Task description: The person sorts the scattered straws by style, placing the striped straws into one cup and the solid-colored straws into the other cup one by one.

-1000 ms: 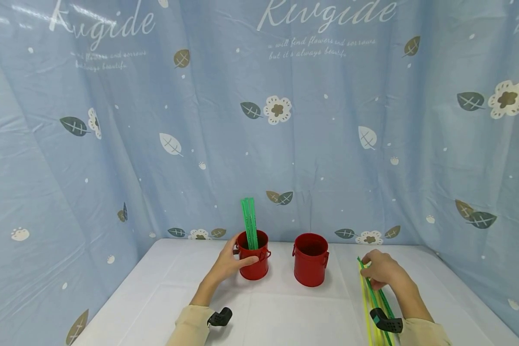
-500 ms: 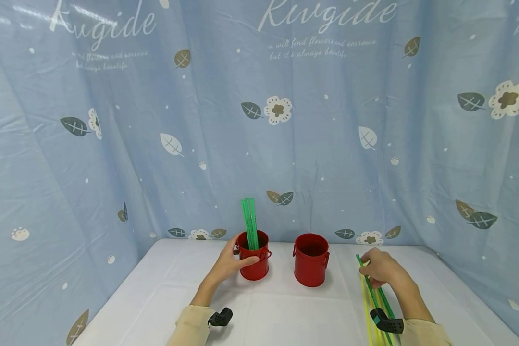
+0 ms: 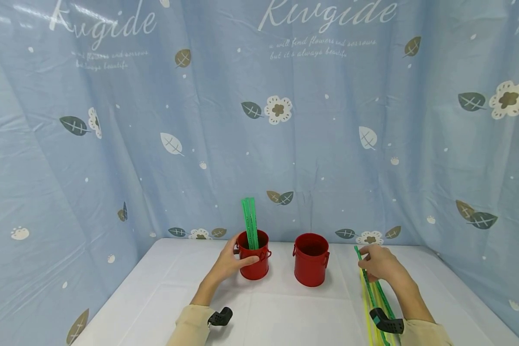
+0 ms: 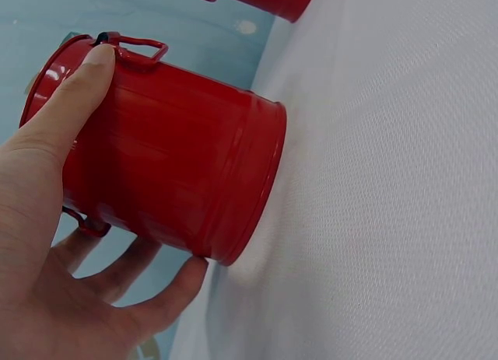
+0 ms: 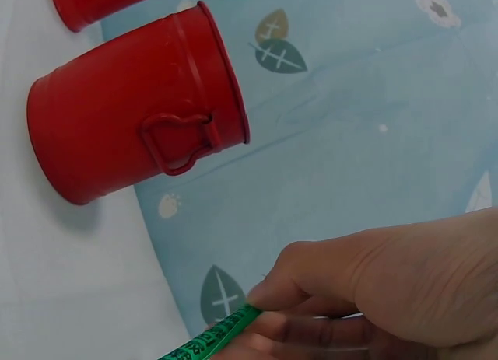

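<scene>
My left hand (image 3: 230, 263) holds the left red bucket (image 3: 254, 271) by its side, thumb near a handle and fingers round the wall in the left wrist view. Several green printed strips (image 3: 251, 223) stand upright in that bucket, leaning slightly left. At the right, my right hand (image 3: 384, 263) pinches a long green strip (image 5: 218, 334) between thumb and fingers near its far end. This strip slants up from the table over other strips. Beneath the hand lie yellow strips (image 3: 366, 307) and another green strip (image 3: 386, 299), partly hidden by the wrist.
A second red bucket (image 3: 310, 266) with side handles stands between the hands. White cloth (image 3: 281, 317) covers the table, and a blue patterned curtain (image 3: 320, 158) hangs behind and at the sides. Black wrist cameras (image 3: 220, 317) sit on both sleeves.
My right hand has moved slightly away from me and up, and the pinched green strip's far end has slid forward and left with it. My left hand and both buckets stay put.
</scene>
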### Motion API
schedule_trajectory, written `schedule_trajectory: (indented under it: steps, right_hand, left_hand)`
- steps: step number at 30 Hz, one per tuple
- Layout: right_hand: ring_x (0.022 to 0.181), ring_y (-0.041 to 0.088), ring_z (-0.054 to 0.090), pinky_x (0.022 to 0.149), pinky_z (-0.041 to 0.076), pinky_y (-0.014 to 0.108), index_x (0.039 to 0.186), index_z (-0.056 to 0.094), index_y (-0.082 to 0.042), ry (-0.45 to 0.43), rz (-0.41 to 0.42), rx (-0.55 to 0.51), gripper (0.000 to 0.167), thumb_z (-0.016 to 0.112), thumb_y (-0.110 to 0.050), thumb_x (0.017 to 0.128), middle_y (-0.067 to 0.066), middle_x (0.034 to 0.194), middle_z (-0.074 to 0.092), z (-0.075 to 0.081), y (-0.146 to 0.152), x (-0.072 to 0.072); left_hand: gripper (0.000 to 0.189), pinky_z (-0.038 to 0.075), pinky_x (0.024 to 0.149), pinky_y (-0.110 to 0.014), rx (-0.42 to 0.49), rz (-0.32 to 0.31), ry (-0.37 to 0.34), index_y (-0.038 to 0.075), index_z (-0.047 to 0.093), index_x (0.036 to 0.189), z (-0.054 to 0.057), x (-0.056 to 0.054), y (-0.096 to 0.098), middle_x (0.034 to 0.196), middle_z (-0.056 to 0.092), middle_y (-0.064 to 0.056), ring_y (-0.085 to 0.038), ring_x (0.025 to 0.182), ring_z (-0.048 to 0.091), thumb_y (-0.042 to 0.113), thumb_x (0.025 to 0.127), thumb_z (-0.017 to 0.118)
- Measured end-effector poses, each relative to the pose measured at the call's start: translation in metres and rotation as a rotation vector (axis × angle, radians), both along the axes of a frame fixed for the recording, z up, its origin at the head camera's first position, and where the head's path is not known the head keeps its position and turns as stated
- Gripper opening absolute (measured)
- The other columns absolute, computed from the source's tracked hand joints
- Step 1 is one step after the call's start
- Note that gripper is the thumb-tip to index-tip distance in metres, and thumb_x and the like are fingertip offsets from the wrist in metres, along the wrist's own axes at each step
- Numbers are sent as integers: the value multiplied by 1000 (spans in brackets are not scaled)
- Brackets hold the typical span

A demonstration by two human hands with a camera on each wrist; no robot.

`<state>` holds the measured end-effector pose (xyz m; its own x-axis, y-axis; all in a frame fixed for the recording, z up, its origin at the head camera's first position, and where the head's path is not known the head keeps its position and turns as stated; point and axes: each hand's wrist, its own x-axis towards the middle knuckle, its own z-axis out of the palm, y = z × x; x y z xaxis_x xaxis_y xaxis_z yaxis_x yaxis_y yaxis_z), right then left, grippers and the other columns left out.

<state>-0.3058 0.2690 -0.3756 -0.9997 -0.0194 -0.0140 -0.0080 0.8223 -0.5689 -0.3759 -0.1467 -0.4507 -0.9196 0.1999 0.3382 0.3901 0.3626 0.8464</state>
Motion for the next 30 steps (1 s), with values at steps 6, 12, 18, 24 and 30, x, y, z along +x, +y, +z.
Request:
schedule_trajectory:
  steps: [6, 12, 18, 24, 30]
  right_hand:
    - [64, 16, 65, 57, 59, 31, 131, 50, 15, 47, 3, -26, 45, 60, -2, 91, 24, 99, 67, -1, -1, 0]
    - [64, 15, 63, 56, 59, 31, 132, 49, 13, 92, -6, -38, 45, 60, -3, 91, 21, 96, 67, -1, -2, 1]
    - [59, 16, 66, 56, 59, 32, 134, 49, 10, 175, 17, -43, 47, 58, -4, 90, 19, 94, 68, -4, -6, 0]
    - [58, 16, 67, 53, 57, 29, 133, 50, 9, 269, 42, -34, 46, 57, -6, 90, 17, 92, 69, -6, -13, -2]
    - [59, 13, 67, 51, 56, 23, 132, 53, 7, 400, 57, -51, 44, 58, -6, 91, 18, 93, 69, -5, -23, -1]
  left_hand:
    - [80, 48, 99, -53, 12, 14, 14, 15, 40, 147, -2, -1, 2, 139, 51, -8, -29, 126, 49, 25, 80, 82]
    - [81, 48, 100, -53, 5, -6, 15, 5, 38, 148, 17, 17, 7, 141, 49, -14, -32, 127, 47, 21, 82, 80]
    - [81, 48, 101, -53, -1, -15, 3, 5, 37, 149, 21, 21, 6, 141, 48, -15, -32, 127, 47, 22, 82, 79]
    - [81, 48, 100, -54, 14, 5, 14, 13, 38, 149, 0, 2, 3, 142, 49, -10, -31, 128, 47, 24, 81, 81]
    - [80, 48, 101, -49, 8, -4, 10, 22, 40, 147, -6, -4, 0, 140, 50, -2, -25, 127, 48, 30, 79, 82]
